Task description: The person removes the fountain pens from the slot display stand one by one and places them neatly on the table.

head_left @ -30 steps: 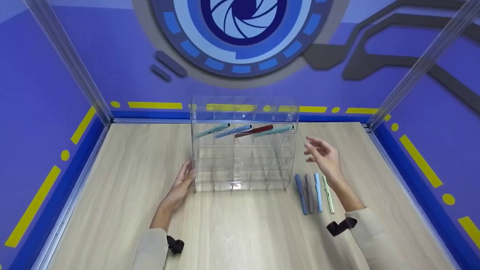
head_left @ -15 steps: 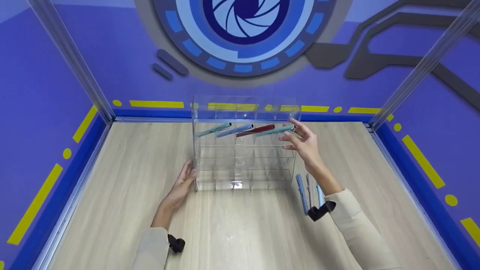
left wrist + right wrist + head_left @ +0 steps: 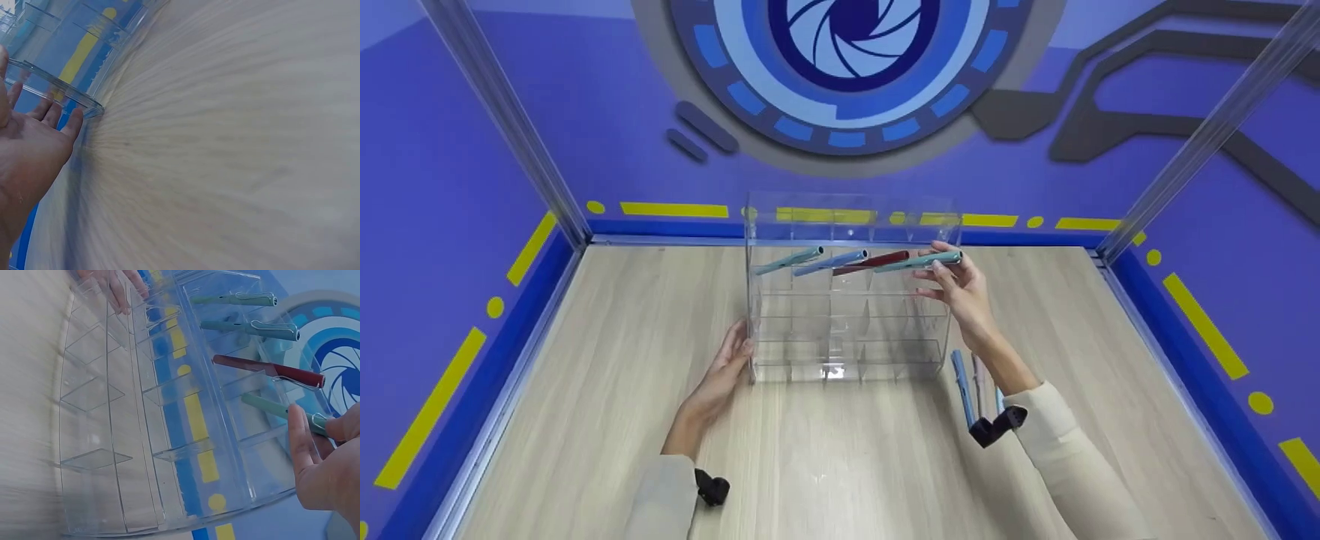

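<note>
A clear acrylic pen rack (image 3: 885, 342) with stepped compartments stands on the table. My left hand (image 3: 720, 379) holds its left side, thumb in front and fingers along the side panel (image 3: 67, 93). At the top right, my right hand (image 3: 967, 296) pinches a teal pen (image 3: 911, 263) near its capped end, thumb against the clip side. In the right wrist view this pen (image 3: 261, 405) slants across the top row. To its left in that row lie a red pen (image 3: 873, 262), a blue pen (image 3: 832, 262) and another teal pen (image 3: 790, 260).
On the table right of the rack lie a blue pen (image 3: 963, 386), a grey pen (image 3: 979, 382) and a light blue pen (image 3: 999, 399), partly covered by the right forearm and wrist camera (image 3: 997, 426). A blue printed wall (image 3: 660, 180) rises behind.
My right hand has moved left from beside the rack to the top right teal pen and taken hold of it. That pen has shifted slightly right. The left hand stays put.
</note>
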Tool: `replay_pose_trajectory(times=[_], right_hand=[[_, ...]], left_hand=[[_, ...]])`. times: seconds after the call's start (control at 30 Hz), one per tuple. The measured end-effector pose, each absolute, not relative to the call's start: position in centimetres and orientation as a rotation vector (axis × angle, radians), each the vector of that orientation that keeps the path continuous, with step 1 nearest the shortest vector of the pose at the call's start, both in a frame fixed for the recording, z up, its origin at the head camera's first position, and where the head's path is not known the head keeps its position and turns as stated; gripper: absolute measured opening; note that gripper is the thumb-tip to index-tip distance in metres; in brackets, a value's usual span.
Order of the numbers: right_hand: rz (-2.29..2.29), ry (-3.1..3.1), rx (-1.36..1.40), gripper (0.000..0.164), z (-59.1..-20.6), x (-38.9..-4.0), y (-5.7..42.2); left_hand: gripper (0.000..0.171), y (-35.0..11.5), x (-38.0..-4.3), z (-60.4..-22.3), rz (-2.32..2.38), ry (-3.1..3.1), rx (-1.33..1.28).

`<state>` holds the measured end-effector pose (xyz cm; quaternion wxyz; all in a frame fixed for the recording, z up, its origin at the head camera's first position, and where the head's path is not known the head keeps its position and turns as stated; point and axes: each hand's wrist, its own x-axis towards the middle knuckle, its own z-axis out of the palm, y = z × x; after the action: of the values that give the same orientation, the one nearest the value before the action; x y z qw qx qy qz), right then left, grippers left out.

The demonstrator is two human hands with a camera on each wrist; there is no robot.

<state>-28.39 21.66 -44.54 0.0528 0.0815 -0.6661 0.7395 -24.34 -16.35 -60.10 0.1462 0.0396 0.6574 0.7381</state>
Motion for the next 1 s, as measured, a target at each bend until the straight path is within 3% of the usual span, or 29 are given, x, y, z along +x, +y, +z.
replay_pose_trajectory(times=[0.63,1.0], right_hand=[[2.163,-1.835,0.450,0.049,-43.9,-24.8,26.7],[2.080,-2.005,0.201,0.048,-45.0,-23.9,30.0]], left_hand=[[0.068,-16.0,-23.9,-60.7,2.140,1.896,0.088],[0.070,-16.4,-24.3,-60.5,2.130,1.921,0.124]])
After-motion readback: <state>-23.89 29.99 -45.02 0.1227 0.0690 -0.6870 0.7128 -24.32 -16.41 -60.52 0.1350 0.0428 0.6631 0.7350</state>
